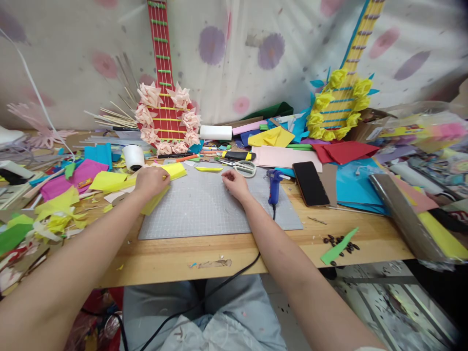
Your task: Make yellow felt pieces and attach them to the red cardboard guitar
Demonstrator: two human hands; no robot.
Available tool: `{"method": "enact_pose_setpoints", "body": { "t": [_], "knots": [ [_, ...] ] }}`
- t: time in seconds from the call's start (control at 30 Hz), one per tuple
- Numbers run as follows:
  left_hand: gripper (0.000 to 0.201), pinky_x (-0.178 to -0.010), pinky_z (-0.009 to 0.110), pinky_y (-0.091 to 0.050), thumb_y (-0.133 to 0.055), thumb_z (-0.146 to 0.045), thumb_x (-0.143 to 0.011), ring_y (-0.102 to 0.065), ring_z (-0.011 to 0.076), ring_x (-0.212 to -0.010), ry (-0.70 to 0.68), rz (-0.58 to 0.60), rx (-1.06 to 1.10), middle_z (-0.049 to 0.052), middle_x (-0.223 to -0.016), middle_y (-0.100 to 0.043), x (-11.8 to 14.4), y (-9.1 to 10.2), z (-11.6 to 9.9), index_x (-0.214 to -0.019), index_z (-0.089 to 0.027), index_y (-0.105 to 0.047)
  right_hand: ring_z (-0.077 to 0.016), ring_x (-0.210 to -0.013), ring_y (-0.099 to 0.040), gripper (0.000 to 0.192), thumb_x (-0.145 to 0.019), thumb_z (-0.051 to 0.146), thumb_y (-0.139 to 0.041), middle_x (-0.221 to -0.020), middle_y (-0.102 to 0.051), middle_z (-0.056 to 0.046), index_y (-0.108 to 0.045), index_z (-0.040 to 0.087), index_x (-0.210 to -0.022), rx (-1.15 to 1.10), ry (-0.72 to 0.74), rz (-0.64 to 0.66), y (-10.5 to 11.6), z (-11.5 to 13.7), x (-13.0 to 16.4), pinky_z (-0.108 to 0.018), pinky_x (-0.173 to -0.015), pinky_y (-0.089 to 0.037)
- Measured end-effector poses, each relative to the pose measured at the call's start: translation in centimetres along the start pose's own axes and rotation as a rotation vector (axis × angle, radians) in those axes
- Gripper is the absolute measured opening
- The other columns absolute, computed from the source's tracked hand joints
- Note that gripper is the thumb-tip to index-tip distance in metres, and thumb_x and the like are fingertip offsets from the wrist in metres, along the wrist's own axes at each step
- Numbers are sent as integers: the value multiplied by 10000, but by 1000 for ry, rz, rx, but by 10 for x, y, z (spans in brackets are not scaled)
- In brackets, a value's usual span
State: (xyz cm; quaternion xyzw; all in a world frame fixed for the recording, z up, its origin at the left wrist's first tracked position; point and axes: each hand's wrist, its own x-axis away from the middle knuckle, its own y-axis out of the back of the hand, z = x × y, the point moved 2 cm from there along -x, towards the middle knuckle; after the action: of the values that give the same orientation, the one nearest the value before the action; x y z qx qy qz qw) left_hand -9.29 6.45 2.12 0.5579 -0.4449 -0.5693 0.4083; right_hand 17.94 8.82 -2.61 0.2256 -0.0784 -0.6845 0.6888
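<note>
My left hand (151, 183) is closed over yellow crepe paper (174, 170) at the left side of the grey cutting mat (197, 209). Part of the sheet sticks out past my fingers, and a flap hangs below them. My right hand (236, 185) hovers over or rests on the mat, fingers loosely curled and slightly apart, with nothing visible in them. Close to it lie a small folded yellow strip (209, 169) and scissors with pale handles (245, 168). A blue glue gun (274, 187) stands to the right of that hand, its cord running off the table.
Behind the mat stand a red paper guitar (166, 107) with pink flowers and a yellow one (336, 112). Paper scraps (58, 209) crowd the left. A phone (310, 183), blue sheets (356, 183) and dark beads (349, 246) lie right. A white cup (133, 157) sits behind my left hand.
</note>
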Motion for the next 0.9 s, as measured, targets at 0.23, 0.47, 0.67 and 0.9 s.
{"method": "enact_pose_setpoints", "body": {
  "t": [0.23, 0.47, 0.67, 0.9],
  "knots": [
    [220, -836, 372, -390, -464, -295, -710, -567, 248, -913, 17, -209, 175, 79, -876, -664, 6, 16, -10, -746, -206, -662, -128, -679, -536, 192, -710, 222, -472, -772, -586, -13, -586, 185, -860, 53, 59, -9, 3, 8, 4, -303, -700, -453],
    [145, -886, 390, -368, -494, -236, -704, -558, 237, -886, -322, -185, 350, 85, -852, -656, 35, 11, -74, -720, -206, -635, -237, -1144, -384, 566, -648, 192, -637, -1243, -430, -89, -483, 240, -1190, 322, 511, 63, 3, 37, 18, -409, -933, -360],
    [212, -876, 394, -380, -584, -342, -688, -551, 259, -932, -266, -137, 435, 94, -954, -642, 49, -13, -88, -851, -216, -633, -200, -928, -472, 51, -718, 155, -592, -875, -612, -38, -614, 200, -713, 371, 431, 185, -3, 30, 15, -353, -850, -381],
    [153, -849, 361, -417, -567, -350, -736, -586, 228, -913, -82, -178, 559, 58, -940, -661, 52, -15, -60, -791, -238, -656, -150, -778, -490, 54, -704, 220, -627, -768, -581, -27, -594, 180, -688, 336, 246, 258, -2, 27, 13, -274, -703, -368]
  ]
}}
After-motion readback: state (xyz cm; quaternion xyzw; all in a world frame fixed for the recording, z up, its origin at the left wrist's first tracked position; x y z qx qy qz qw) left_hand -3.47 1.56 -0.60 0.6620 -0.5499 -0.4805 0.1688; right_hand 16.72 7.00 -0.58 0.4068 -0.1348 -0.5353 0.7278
